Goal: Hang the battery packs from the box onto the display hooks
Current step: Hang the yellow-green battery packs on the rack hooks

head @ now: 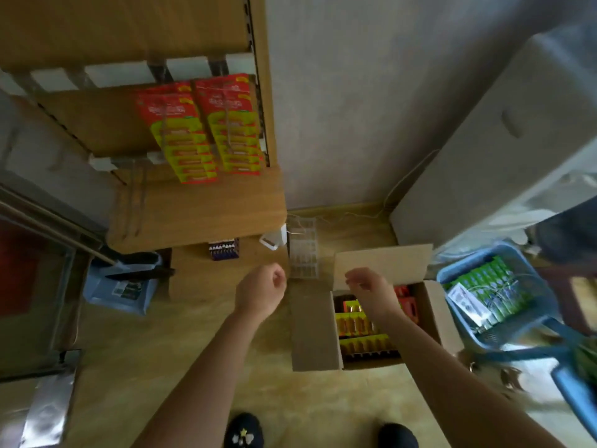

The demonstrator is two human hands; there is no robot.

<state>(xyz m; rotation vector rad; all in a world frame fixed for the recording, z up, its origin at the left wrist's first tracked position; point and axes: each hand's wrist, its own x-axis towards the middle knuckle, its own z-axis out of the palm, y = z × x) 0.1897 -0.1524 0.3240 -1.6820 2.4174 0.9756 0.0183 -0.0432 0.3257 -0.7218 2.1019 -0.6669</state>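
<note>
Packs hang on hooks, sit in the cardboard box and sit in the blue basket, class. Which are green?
The green packs in the blue basket, far right. The cardboard box holds yellow and orange packs; the hung packs are red and yellow.

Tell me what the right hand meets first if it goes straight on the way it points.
Probably the raised back flap of the cardboard box: the right hand hovers over the open box, pointing at that flap. Depth is unclear; it might pass above.
</note>
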